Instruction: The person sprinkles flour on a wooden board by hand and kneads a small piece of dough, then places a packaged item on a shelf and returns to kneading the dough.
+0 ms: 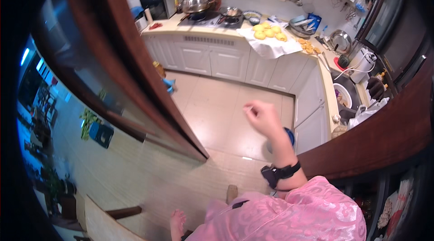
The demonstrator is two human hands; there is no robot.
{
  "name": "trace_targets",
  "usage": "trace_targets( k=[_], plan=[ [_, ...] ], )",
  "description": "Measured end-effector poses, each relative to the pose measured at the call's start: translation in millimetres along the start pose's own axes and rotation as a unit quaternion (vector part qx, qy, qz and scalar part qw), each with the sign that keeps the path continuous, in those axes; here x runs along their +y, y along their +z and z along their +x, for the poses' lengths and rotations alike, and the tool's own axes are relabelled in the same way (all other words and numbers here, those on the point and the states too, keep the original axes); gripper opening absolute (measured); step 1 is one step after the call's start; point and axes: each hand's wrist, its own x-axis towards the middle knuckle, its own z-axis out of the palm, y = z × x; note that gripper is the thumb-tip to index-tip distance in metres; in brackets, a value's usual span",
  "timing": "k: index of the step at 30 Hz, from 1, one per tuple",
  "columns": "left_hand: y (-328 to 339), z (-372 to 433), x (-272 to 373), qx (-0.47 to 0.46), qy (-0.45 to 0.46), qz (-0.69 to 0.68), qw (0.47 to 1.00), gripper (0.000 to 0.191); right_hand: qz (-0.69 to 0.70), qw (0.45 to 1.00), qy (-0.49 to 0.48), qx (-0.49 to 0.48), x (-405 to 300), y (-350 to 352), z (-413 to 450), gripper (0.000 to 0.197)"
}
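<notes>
My right hand (pixel 261 117) is raised over the tiled kitchen floor, fingers curled; whether something small is between them cannot be told. A black band with a device (pixel 276 174) is strapped round that forearm. Low in the picture my left hand (pixel 178 220) hangs beside the pink patterned garment (pixel 281 214), its fingers apart and holding nothing visible. Beyond, on the counter, yellow dough-like buns (pixel 269 33) lie on a white cloth (pixel 264 49) that drapes over the edge. Orange-yellow pieces (pixel 308 47) lie to the right of it.
A brown-framed sliding door (pixel 162 112) stands at left, a brown door frame (pixel 383 142) at right. A lidded pot (pixel 196 3) and a pan (pixel 231 13) stand on the gas hob. A sink (pixel 354 96) is at right. A table (pixel 105 222) is at lower left.
</notes>
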Motion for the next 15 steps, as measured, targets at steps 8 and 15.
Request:
trace_targets(
  k=[8,15],
  plan=[
    [153,33,131,-0.145,0.024,0.151,0.978,0.037,-0.029,0.995,0.01,-0.092,76,-16,45,0.017],
    [296,86,191,-0.226,0.038,0.285,0.931,0.031,-0.169,0.965,0.199,0.011,144,-79,54,0.019]
  ],
)
